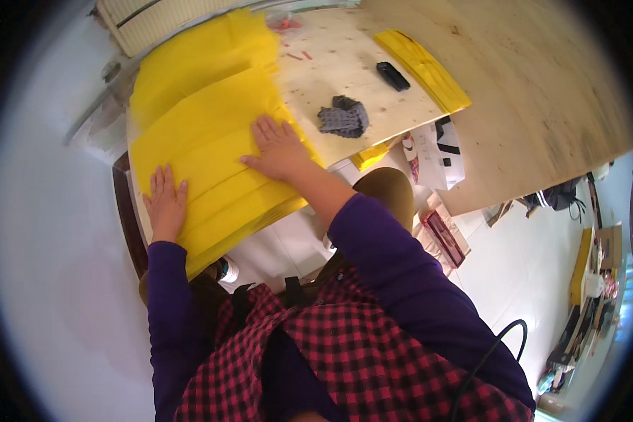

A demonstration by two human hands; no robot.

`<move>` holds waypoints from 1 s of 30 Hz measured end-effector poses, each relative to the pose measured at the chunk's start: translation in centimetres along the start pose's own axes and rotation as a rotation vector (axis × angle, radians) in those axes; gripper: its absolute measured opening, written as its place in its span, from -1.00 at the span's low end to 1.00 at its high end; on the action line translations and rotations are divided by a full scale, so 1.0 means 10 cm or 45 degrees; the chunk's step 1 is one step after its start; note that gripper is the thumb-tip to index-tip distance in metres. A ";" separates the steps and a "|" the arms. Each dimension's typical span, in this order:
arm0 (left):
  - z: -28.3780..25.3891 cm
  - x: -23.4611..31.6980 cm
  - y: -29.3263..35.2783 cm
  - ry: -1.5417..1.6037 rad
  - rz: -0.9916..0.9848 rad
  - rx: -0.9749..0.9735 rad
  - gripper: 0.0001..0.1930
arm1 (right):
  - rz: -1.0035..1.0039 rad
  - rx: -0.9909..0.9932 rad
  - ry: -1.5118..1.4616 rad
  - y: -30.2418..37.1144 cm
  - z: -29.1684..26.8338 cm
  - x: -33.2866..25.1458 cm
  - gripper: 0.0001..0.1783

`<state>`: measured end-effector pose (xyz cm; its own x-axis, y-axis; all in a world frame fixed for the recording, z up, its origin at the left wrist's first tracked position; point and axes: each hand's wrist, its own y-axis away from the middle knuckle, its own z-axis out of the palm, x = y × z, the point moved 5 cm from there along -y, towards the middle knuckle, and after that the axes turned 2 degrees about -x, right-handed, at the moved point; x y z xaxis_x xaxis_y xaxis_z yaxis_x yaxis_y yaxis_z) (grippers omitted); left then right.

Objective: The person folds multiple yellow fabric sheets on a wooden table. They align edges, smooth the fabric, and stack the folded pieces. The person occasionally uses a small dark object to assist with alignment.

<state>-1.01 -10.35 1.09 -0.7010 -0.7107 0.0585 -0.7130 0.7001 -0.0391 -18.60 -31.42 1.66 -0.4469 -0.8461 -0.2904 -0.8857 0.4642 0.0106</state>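
Observation:
A stack of yellow sheets, thin and fabric-like point(197, 155), covers the left end of the wooden table, its near edges stepped in layers and hanging slightly past the table's front. My left hand point(166, 204) lies flat on the stack's left edge, fingers stretched out. Flat on the right side of the same stack rests my right hand point(278, 149), with its fingers spread and thumb pointing left. Neither hand grips anything. Farther back, another rumpled layer of yellow material point(204, 60) spreads toward the radiator.
Right of the stack, a grey crumpled cloth point(344, 117) and a black oblong object point(392, 76) lie on the table point(323, 70). A folded yellow bundle point(422, 67) sits along its right edge. A large wooden board point(527, 98) and a white bag point(436, 155) are at the right.

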 end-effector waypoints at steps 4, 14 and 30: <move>0.05 -0.04 -0.04 -0.009 -0.002 -0.004 -0.37 | 0.007 -0.005 -0.050 0.01 -0.01 0.00 -0.02; 0.27 -0.28 -0.24 -0.024 0.129 0.036 -0.37 | 0.294 0.196 -0.228 1.11 -0.44 0.58 -0.08; 0.46 -0.54 -0.42 -0.176 0.179 0.068 -0.41 | 0.657 0.537 -0.237 2.66 -0.50 1.37 -0.26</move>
<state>5.71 -9.82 -3.69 -0.7865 -0.6112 -0.0887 -0.6048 0.7913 -0.0900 -48.92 -32.03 2.78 -0.7356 -0.4480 -0.5082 -0.4239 0.8895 -0.1706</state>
